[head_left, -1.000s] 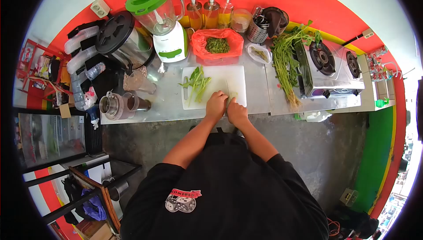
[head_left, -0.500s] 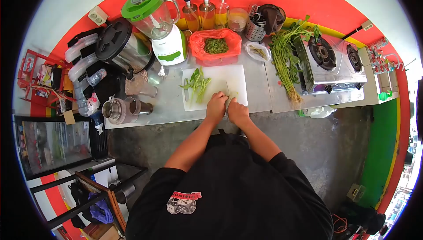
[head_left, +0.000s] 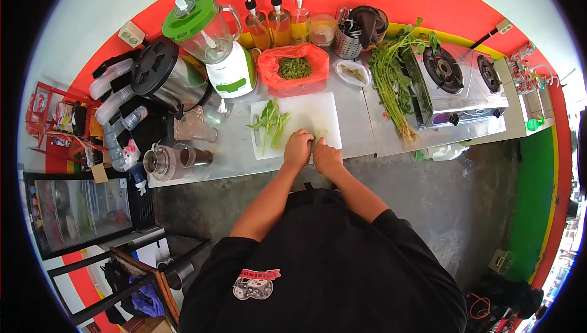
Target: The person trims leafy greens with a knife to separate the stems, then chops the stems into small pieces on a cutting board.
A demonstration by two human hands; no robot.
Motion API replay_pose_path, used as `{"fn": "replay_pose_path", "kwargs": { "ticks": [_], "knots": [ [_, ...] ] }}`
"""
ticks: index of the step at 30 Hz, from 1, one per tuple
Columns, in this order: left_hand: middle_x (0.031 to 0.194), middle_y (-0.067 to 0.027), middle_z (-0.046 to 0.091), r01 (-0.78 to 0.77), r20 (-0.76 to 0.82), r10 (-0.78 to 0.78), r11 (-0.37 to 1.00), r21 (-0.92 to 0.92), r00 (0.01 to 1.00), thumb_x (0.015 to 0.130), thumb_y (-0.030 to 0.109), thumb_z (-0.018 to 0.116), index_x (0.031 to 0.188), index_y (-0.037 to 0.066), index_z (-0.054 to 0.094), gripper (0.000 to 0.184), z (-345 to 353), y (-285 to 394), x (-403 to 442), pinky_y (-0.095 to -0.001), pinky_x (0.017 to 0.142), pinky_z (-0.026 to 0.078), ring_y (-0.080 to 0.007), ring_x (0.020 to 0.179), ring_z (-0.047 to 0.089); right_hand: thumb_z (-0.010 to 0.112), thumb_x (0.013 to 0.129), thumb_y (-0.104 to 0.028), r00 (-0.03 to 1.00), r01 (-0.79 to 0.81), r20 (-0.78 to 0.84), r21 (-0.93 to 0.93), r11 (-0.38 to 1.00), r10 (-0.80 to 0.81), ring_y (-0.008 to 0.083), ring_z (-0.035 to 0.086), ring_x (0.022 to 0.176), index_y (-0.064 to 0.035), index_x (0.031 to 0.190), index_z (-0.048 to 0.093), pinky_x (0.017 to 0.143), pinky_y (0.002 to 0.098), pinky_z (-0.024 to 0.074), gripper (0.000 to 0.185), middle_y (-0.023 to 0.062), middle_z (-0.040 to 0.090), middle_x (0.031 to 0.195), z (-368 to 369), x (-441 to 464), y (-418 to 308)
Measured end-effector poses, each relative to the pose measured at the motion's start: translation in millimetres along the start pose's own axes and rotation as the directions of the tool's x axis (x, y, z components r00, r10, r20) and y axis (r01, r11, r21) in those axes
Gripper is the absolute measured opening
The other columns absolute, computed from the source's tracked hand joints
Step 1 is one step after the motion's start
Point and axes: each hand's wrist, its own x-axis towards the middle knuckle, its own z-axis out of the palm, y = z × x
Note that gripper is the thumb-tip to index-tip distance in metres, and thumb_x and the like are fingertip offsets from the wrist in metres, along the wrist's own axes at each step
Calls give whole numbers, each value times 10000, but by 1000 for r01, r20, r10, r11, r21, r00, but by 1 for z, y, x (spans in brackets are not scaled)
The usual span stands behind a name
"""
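Note:
On the white cutting board [head_left: 330,103], my right hand [head_left: 328,157] is closed round the handle of a knife [head_left: 313,126], its blade pointing away from me. My left hand [head_left: 298,149] is curled right beside the blade, fingers closed; whatever lies under them is hidden. Small pale green bits lie by the blade's right side. Leafy green stems [head_left: 270,124] rest on the left part of the board, apart from both hands. Just behind the board, a red plastic bag [head_left: 266,64] lies open with chopped greens [head_left: 295,68] in it.
A blender [head_left: 229,76], several pump bottles [head_left: 279,26] and a utensil holder [head_left: 347,45] line the back. To the right are a bunch of long-stemmed greens [head_left: 391,82] and a gas stove [head_left: 465,97]. A glass jug [head_left: 168,160] stands near the counter's left front edge.
The whole view has shifted slightly. Both hands stay close together at the knife on the board, and the leafy stems lie as before.

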Motion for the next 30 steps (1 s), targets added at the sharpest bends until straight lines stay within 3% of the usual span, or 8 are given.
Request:
{"fn": "replay_pose_path", "kwargs": {
  "ticks": [3,8,12,17,23,30],
  "knots": [
    [929,-102,671,-24,-41,22,998,-59,999,843,52,626,861,71,737,114,0,-3,2,-442,798,527,-336,913,640,567,935,-126,998,55,4,-42,998,-55,373,721,1000,3,1161,456,851,450,577,283,232,722,1059,-4,2,1],
    [908,-132,669,81,-11,-82,992,-97,997,818,73,658,835,72,735,80,2,-5,5,-455,756,528,-363,859,649,581,928,-133,1000,-6,1,-5,1000,6,366,725,992,3,1155,457,847,444,579,293,229,721,1063,6,0,0],
    [907,-130,673,141,49,-138,987,-73,989,805,84,688,837,74,738,60,-4,-4,11,-453,743,532,-347,855,661,592,919,-130,999,31,-19,2,1000,-31,365,723,999,4,1161,456,847,449,579,308,232,719,1066,1,9,1],
    [879,-128,703,211,59,-203,958,-195,977,776,92,726,844,74,749,74,-2,-7,13,-416,740,549,-321,815,690,613,902,-121,999,32,22,-44,999,-31,357,722,1006,5,1161,458,843,442,582,327,228,722,1039,8,-2,1],
    [879,-132,718,197,94,-183,964,-176,979,779,76,724,845,72,755,73,3,-16,16,-405,731,555,-297,805,702,626,894,-120,999,41,-3,-36,999,-41,361,720,1015,8,1164,457,838,444,582,344,232,719,1056,-1,7,1],
    [891,-141,684,171,24,-170,967,-191,985,790,75,730,844,72,742,55,2,-10,9,-411,739,546,-324,806,682,597,911,-112,999,14,33,-24,1000,-14,372,713,1028,11,1174,456,868,454,570,323,239,716,1074,4,-1,0]
  ]
}}
